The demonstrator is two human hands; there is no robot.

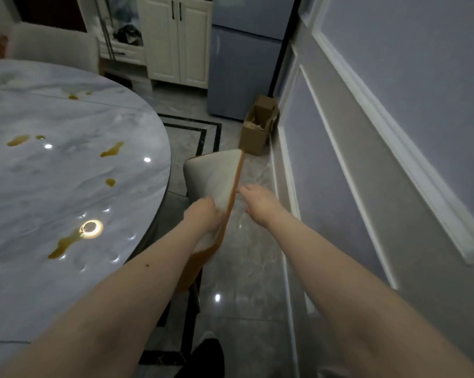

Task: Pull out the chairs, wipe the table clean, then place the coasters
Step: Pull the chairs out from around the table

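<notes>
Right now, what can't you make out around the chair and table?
Head view only:
- Chair legs and seat: hidden behind its backrest and the left hand.
- Right hand fingertips: motion-blurred, contact with the chair unclear.
- Table: left side cut off by the frame edge.
- Coasters, cloth: not in view.

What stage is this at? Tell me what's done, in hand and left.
Early, it seems. Done: nothing clearly finished. In hand: the first step. The left hand grips the top of the chair beside the table; the right hand reaches toward the chair's back, fingers relaxed, apparently not gripping. Left: wiping, since yellow-brown spills still dot the table, then coasters, none of which are in view.
</notes>
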